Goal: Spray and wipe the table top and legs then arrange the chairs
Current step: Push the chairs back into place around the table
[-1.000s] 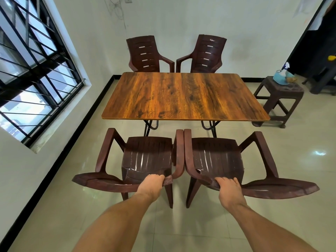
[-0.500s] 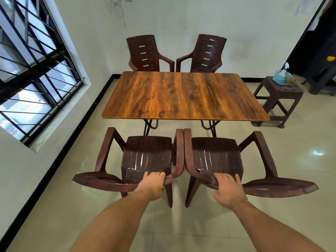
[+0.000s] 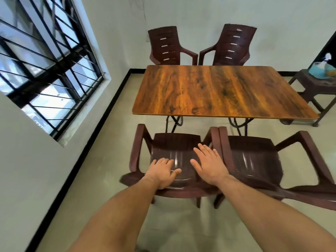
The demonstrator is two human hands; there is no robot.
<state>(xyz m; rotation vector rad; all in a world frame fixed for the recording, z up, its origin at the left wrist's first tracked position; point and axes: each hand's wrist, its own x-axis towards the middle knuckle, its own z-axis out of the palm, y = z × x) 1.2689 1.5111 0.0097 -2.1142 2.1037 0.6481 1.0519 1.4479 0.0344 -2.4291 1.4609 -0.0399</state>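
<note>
Table (image 3: 218, 90) stands where it was, the left near chair (image 3: 172, 142) and right near chair (image 3: 254, 151) side by side just short of its near edge. Both grips are gone: the left hand (image 3: 162, 172) lies loose-fingered over the left chair's back, and the right hand (image 3: 209, 164) has crossed over beside it, fingers straight and spread.

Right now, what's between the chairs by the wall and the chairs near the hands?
The wooden table stands between them, as the head view shows.
</note>
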